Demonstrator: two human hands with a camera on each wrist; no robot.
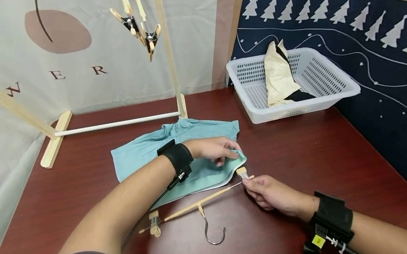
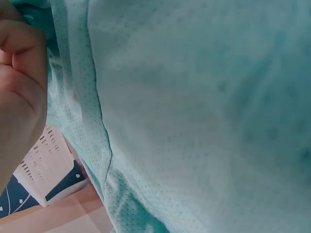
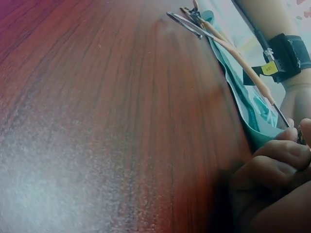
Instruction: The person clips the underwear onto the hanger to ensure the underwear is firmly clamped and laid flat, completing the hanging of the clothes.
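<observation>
1. Teal garment (image 1: 171, 152) lies flat and crumpled on the dark red table (image 1: 316, 155), a light, finely perforated mesh fabric with a stitched hem, seen close up from the left wrist (image 2: 194, 111).
2. Left hand (image 1: 216, 149) sits on the garment's near corner, fingers curled and pinching the fabric edge.
3. Wooden hanger (image 1: 195, 202) lies along the garment's front edge, its metal hook (image 1: 212, 233) pointing toward the person, a clip (image 1: 155, 223) at the near end.
4. Right hand (image 1: 271, 194) pinches the hanger's far clip (image 1: 242, 172), right beside the left hand's fingertips.
5. White basket (image 1: 341, 89) stands well behind.
</observation>
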